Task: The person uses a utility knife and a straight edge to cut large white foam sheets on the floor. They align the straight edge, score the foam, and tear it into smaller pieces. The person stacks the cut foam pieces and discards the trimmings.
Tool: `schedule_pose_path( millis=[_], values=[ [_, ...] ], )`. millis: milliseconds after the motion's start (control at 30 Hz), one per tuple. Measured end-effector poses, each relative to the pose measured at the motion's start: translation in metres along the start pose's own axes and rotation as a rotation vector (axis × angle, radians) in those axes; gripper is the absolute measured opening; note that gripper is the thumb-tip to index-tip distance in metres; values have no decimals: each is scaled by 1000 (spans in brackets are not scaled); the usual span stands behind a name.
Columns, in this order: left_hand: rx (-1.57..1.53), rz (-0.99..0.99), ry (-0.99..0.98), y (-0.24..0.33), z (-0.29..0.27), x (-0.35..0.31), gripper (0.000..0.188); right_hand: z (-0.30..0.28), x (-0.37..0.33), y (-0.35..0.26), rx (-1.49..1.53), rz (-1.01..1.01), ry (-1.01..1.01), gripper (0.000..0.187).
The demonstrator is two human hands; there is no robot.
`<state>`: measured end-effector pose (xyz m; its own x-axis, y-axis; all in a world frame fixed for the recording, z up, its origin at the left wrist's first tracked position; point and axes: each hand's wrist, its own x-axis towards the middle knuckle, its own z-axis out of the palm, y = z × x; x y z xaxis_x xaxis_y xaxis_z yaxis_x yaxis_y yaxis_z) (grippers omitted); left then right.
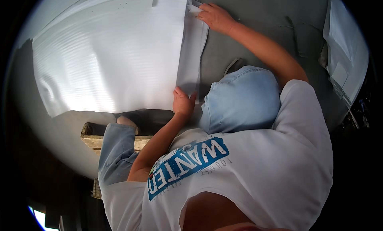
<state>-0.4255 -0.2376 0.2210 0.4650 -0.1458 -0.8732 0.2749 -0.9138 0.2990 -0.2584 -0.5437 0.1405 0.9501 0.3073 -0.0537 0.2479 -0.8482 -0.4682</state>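
A large white sheet [107, 63], finely ribbed and shiny like plastic, lies spread out on the left in front of me. Along its right side a narrower, greyer strip [192, 55] shows, either a lower layer or a folded edge; I cannot tell which. My left hand [184, 102] grips the near end of that right edge, thumb and fingers closed about it. At the far end, my right hand [215, 16] pinches the strip's crumpled corner. The fingertips of both hands are partly hidden.
A low wooden bench [95, 141] stands by my left leg. My bent right knee [243, 99] is close to the strip. More white sheets [347, 51] lie at the far right. A dark twig-like scrap [294, 33] rests on the grey floor [263, 23].
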Motion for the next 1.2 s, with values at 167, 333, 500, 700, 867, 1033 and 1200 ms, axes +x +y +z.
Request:
schedule_pose_path(
  millis=[167,333,500,700,867,1033,1200],
  values=[
    [-586,-676,114,-12,69,21,116,-12,-48,5,71,-81,-101,9],
    [-1062,-790,203,74,41,15,114,-5,-96,-18,369,184,-159,16],
    [-1401,-464,23,92,36,23,83,27,-146,-77,1043,739,-508,26],
    [-823,-426,407,63,63,67,59,22,-187,-104,1207,811,-717,28],
    [-140,-261,226,83,49,1,33,-104,-135,-14,608,578,-1129,23],
    [248,-51,524,82,25,-14,29,-117,-58,-3,189,-149,-546,19],
    [318,71,674,46,47,39,37,-29,-7,-36,1,-641,-69,9]
  ],
)
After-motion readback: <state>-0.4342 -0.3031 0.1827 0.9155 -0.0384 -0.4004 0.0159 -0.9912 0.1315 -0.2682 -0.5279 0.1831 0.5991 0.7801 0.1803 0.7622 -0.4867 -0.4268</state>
